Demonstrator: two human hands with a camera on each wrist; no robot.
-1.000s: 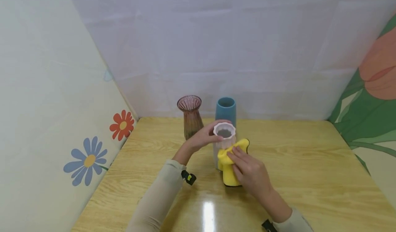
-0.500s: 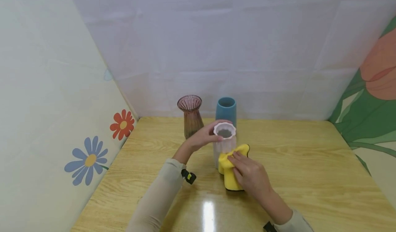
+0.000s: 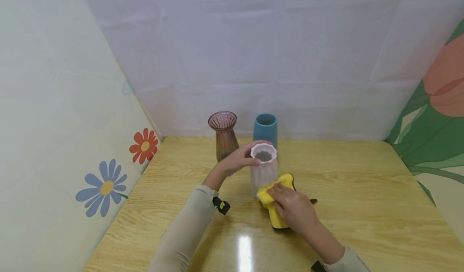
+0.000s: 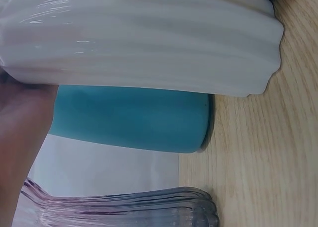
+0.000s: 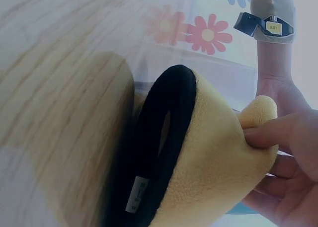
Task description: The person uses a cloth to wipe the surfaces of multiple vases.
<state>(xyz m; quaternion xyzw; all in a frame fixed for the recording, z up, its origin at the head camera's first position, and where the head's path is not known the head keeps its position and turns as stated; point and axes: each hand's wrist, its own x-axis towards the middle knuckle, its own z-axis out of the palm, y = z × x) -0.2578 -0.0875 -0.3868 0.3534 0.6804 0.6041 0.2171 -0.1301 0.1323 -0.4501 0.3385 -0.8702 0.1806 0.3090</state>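
Observation:
A white fluted vase (image 3: 264, 174) with a scalloped rim stands upright on the table. Around its top, just below the rim, my left hand (image 3: 239, 160) grips it. My right hand (image 3: 295, 207) pinches a yellow cloth (image 3: 277, 217) with dark edging against the lower part of the vase. In the right wrist view the cloth (image 5: 213, 157) hangs in folds from the thumb and fingers, its black border and a small white label showing. The left wrist view has the vase's glossy side (image 4: 149, 38) down to its wavy base.
Close behind the white vase stands a blue vase (image 3: 266, 131). A purple-brown ribbed glass vase (image 3: 225, 141) is to its left. The wooden table (image 3: 355, 183) meets a pale wall covering (image 3: 308, 62) at the back, with flower-patterned panels at both sides.
My right hand has moved the cloth down along the vase, from near its upper part to near its base. The left hand has kept its grip in the same place.

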